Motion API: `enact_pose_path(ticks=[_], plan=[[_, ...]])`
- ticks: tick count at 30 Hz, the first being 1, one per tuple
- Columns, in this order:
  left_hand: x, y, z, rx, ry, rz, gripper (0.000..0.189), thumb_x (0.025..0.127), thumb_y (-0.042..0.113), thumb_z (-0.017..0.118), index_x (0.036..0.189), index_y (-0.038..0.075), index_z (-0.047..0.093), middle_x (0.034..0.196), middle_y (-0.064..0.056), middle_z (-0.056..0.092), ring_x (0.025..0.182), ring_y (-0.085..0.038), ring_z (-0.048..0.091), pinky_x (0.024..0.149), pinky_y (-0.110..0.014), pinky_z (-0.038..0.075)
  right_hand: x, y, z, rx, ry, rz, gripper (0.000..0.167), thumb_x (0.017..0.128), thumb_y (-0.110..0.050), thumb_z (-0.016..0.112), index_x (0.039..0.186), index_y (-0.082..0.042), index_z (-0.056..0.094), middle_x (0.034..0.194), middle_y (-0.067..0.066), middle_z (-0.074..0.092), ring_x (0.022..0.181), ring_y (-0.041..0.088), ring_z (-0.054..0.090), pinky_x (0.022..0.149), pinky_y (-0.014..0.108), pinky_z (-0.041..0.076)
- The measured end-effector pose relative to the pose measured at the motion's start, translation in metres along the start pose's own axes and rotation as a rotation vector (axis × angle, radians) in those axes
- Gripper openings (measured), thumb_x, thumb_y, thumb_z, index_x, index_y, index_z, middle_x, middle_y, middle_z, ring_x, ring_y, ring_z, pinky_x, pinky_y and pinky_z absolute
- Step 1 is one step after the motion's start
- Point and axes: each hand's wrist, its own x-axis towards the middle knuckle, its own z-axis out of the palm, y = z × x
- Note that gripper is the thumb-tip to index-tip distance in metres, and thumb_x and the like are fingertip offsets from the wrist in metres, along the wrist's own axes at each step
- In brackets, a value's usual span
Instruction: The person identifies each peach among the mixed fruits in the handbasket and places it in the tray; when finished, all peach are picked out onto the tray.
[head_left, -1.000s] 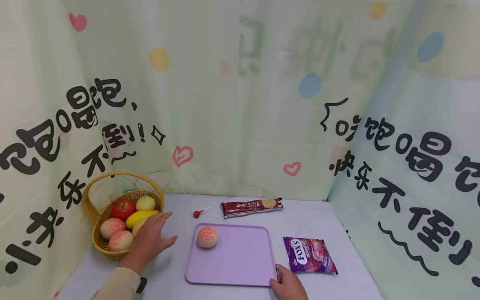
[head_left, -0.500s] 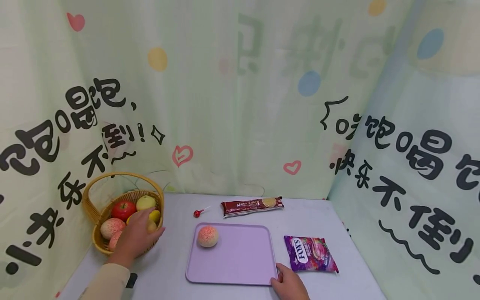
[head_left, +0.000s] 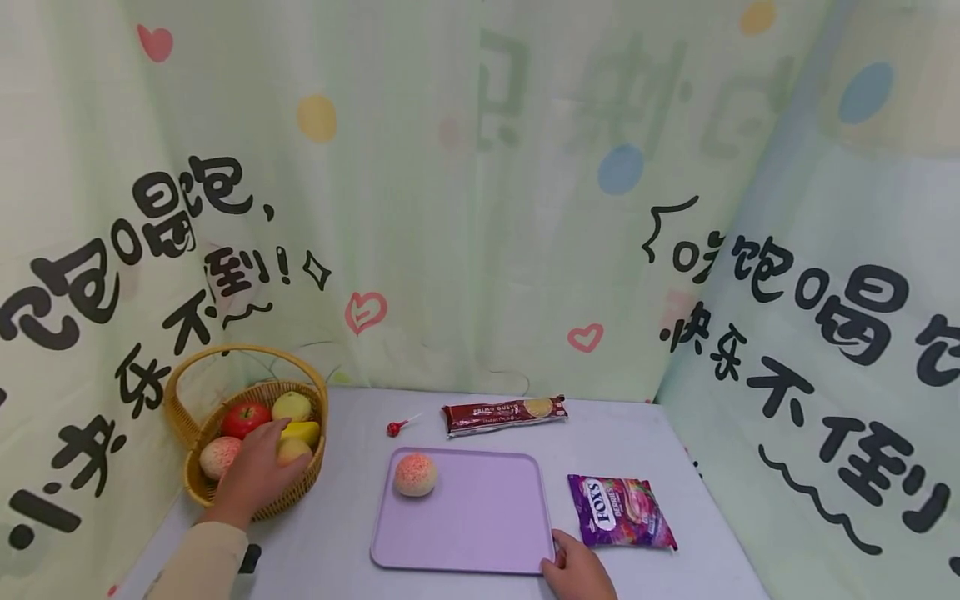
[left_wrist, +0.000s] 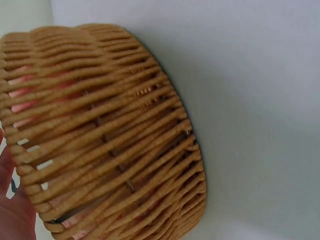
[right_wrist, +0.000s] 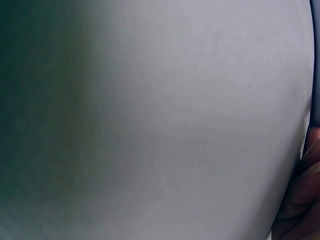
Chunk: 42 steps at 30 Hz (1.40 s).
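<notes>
In the head view my left hand (head_left: 255,475) reaches over a wicker basket (head_left: 180,412), thumb and fingers spread apart, with a round yellowish fruit (head_left: 294,450) showing in the gap. What lies under the palm is hidden. The left wrist view shows the woven side of the basket (left_wrist: 115,130) and part of the left hand (left_wrist: 15,210) at the rim. My right hand (head_left: 577,567) grips the lower right corner of a lilac tray (head_left: 472,525). One pinkish peach (head_left: 416,474) sits at the tray's upper left. Fingers (right_wrist: 305,195) of the right hand show at the right wrist view's edge.
The basket also holds a red apple (head_left: 246,418), a pale green fruit (head_left: 291,406), a yellow fruit (head_left: 303,432) and a peach (head_left: 217,457). Behind the tray lie a lollipop (head_left: 395,427) and a long brown snack packet (head_left: 504,415). A purple candy bag (head_left: 621,512) is at right.
My left hand has moved left and slightly down, further over the basket, covering the front peach and uncovering the yellowish fruit. The right hand keeps its hold on the tray.
</notes>
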Motion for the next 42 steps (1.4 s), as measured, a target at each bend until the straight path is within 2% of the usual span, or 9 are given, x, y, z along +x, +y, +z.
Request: enact_pose_path(ticks=[8, 17, 23, 26, 31, 34, 37, 42], plan=[[0.002, -0.007, -0.002, -0.007, -0.074, -0.054, 0.087, 0.092, 0.044, 0.072, 0.151, -0.009, 0.035, 0.148, -0.034, 0.04, 0.135, -0.052, 0.039, 0.11, -0.071, 0.038, -0.001, -0.002, 0.002, -0.001, 0.003, -0.002, 0.061, 0.088, -0.022, 0.073, 0.134, 0.014, 0.056, 0.072, -0.001, 0.053, 0.064, 0.015, 0.048, 0.057, 0.028, 0.035], [0.007, -0.017, -0.002, 0.041, -0.128, -0.038, 0.083, 0.089, 0.039, 0.074, 0.145, -0.012, 0.04, 0.142, -0.037, 0.046, 0.128, -0.053, 0.047, 0.107, -0.07, 0.041, -0.002, -0.007, 0.002, -0.005, -0.015, 0.03, 0.06, 0.09, -0.023, 0.073, 0.135, 0.013, 0.056, 0.074, 0.0, 0.054, 0.066, 0.015, 0.049, 0.06, 0.03, 0.037], [0.01, -0.024, 0.001, 0.071, -0.186, -0.062, 0.086, 0.089, 0.041, 0.075, 0.146, -0.012, 0.04, 0.142, -0.037, 0.045, 0.128, -0.053, 0.047, 0.107, -0.07, 0.041, -0.003, -0.007, 0.001, -0.002, -0.021, 0.057, 0.059, 0.09, -0.023, 0.073, 0.135, 0.012, 0.057, 0.074, 0.0, 0.054, 0.067, 0.015, 0.049, 0.059, 0.029, 0.037], [0.012, -0.025, 0.002, 0.086, -0.169, -0.042, 0.083, 0.087, 0.036, 0.077, 0.143, -0.013, 0.042, 0.138, -0.037, 0.047, 0.125, -0.054, 0.048, 0.105, -0.07, 0.043, -0.003, -0.007, 0.0, 0.0, -0.01, 0.047, 0.059, 0.09, -0.024, 0.073, 0.134, 0.012, 0.057, 0.074, 0.0, 0.054, 0.066, 0.015, 0.048, 0.058, 0.029, 0.037], [0.013, -0.023, 0.005, 0.136, -0.108, 0.036, 0.076, 0.083, 0.026, 0.083, 0.136, -0.016, 0.048, 0.13, -0.037, 0.051, 0.119, -0.053, 0.053, 0.102, -0.066, 0.047, -0.002, -0.006, -0.001, 0.014, -0.004, 0.059, 0.06, 0.09, -0.024, 0.073, 0.135, 0.012, 0.057, 0.074, 0.0, 0.055, 0.066, 0.015, 0.049, 0.058, 0.028, 0.037], [0.013, -0.021, 0.006, 0.15, -0.091, 0.059, 0.073, 0.082, 0.023, 0.085, 0.134, -0.015, 0.05, 0.129, -0.037, 0.052, 0.117, -0.052, 0.054, 0.1, -0.065, 0.049, -0.002, -0.004, -0.001, 0.01, 0.002, 0.058, 0.06, 0.09, -0.024, 0.073, 0.135, 0.012, 0.056, 0.074, 0.0, 0.055, 0.066, 0.015, 0.048, 0.057, 0.027, 0.036], [0.013, -0.019, 0.005, 0.146, -0.101, 0.051, 0.073, 0.082, 0.023, 0.085, 0.134, -0.014, 0.051, 0.128, -0.036, 0.052, 0.116, -0.052, 0.055, 0.099, -0.065, 0.05, -0.002, -0.004, -0.001, 0.009, 0.003, 0.06, 0.06, 0.09, -0.023, 0.073, 0.136, 0.012, 0.056, 0.074, 0.0, 0.055, 0.066, 0.015, 0.048, 0.057, 0.027, 0.036], [0.013, -0.016, 0.001, 0.137, -0.169, 0.01, 0.07, 0.086, 0.023, 0.082, 0.137, -0.012, 0.051, 0.13, -0.034, 0.051, 0.118, -0.049, 0.055, 0.101, -0.065, 0.049, -0.003, -0.005, -0.002, 0.023, -0.012, 0.081, 0.06, 0.091, -0.023, 0.073, 0.136, 0.012, 0.055, 0.075, 0.0, 0.055, 0.067, 0.015, 0.049, 0.057, 0.027, 0.036]])
